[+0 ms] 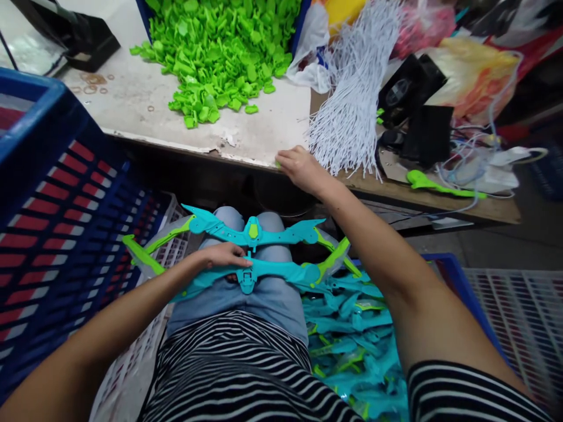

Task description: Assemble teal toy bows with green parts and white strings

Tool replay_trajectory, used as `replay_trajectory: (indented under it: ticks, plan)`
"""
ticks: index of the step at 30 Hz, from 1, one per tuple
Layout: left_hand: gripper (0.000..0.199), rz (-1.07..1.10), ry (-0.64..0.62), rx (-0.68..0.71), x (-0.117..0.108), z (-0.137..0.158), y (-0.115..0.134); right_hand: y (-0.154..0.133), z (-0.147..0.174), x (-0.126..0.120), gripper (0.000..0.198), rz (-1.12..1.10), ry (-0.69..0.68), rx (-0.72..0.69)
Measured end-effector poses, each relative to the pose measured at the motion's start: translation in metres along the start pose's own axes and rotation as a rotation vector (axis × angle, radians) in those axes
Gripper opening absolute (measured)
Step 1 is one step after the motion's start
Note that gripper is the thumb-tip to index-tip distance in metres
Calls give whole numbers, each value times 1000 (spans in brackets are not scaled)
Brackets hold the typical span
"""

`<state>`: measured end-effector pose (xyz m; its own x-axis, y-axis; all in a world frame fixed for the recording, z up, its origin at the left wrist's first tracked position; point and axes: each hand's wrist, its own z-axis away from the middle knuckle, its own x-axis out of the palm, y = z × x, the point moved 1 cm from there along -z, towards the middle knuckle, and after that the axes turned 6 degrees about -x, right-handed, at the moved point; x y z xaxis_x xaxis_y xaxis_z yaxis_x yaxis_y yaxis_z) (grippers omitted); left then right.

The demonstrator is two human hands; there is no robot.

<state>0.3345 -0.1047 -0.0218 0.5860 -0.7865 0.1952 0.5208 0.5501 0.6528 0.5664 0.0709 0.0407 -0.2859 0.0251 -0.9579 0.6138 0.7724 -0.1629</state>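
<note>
Two turquoise toy bows with lime-green tips lie across my lap. The farther toy bow (285,237) has a green piece (253,231) set in its middle. My left hand (225,256) is closed on the nearer toy bow (281,269) beside its centre, with the thumb on top. At the front edge of the table, my right hand (302,169) has its fingers bent together. A bit of green shows at its fingertips, seemingly a small green plastic piece (278,164), mostly hidden by them.
Many small green plastic pieces (220,64) spill from a blue bin onto the white table (136,114). White strings (352,111) hang over its edge. A blue crate (65,140) stands left. Turquoise bows (356,340) fill a bin on the right. A green part (440,184) lies by some cables.
</note>
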Motion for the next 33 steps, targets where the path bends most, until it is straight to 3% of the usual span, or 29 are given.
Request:
replay_trajectory:
  ticks: [2,5,8,10,13,18,22,25,28,33]
  plan:
    - [54,1,3,11,-1,2,0,-14,11,3,29,23,104,55]
    - [54,5,9,28,-2,2,-2,-70,43,13,31,-43,249,74]
    - [54,0,89,5,-5,-1,-7,-148,86,32,29,-177,184,-81]
    - [54,11,147,-24,-6,-5,-11,-192,114,47,26,-187,137,-104]
    - [53,23,167,-56,-6,-8,-14,-228,140,68,25,-185,114,-83]
    - [57,29,155,-58,-4,-6,-14,-235,147,88,25,-153,153,32]
    - [54,-81,79,63,-6,-1,-13,-233,146,92,21,-265,196,208]
    - [49,-237,121,117,-6,0,-14,-232,146,95,37,-386,199,337]
    - [47,-267,158,84,-4,-1,-16,-234,144,99,57,-421,177,435]
    - [47,-309,208,145,0,0,-16,-243,141,101,63,-385,105,432]
